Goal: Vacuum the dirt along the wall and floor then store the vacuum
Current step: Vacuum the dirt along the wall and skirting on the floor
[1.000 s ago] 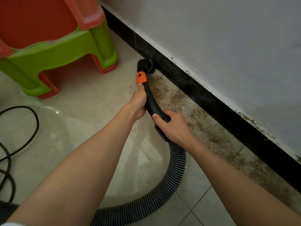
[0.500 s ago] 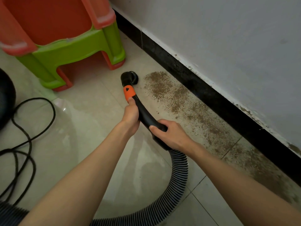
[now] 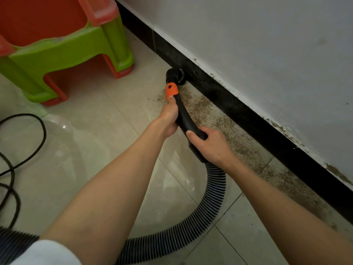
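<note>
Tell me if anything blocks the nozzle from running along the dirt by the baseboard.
Nothing visible does. The nozzle sits at the black baseboard, and the dirt strip runs back along it unobstructed. The stacked stools stand off to the other side.

Both hands grip the black vacuum handle (image 3: 188,121): left hand (image 3: 170,116) near the orange tab (image 3: 172,90), right hand (image 3: 212,144) lower; nozzle (image 3: 174,76) touches the black baseboard (image 3: 238,111) beside dirt (image 3: 219,119).
</note>
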Action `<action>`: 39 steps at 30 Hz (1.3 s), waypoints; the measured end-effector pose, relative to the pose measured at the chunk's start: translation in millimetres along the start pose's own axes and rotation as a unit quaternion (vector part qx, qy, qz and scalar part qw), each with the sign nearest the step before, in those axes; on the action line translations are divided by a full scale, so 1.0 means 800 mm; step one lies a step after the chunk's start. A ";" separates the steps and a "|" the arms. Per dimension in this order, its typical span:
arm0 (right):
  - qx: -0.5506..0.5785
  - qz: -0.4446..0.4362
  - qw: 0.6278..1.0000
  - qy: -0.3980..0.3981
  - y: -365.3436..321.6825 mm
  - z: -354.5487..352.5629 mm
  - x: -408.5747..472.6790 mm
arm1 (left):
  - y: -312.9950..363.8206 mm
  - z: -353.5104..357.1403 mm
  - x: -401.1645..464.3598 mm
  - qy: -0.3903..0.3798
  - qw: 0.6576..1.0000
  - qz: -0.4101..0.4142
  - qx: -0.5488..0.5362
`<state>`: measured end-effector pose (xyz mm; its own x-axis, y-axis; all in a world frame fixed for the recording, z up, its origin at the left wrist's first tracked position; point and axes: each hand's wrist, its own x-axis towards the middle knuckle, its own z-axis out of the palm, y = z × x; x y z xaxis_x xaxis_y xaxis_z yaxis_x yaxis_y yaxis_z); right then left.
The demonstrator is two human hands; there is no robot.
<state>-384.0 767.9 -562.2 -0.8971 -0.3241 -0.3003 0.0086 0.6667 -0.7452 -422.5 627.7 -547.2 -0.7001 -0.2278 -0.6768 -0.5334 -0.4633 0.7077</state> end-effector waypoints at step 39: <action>-0.025 -0.007 0.998 -0.062 -0.045 0.012 -0.056 | -0.015 -0.054 -0.070 0.030 0.998 -0.005 -0.046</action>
<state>-340.1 751.9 -527.2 -0.8349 -0.4123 -0.3647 -0.0282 0.6937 -0.7197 -356.7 608.6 -526.7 -0.6637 -0.2726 -0.6966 -0.4927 -0.5413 0.6813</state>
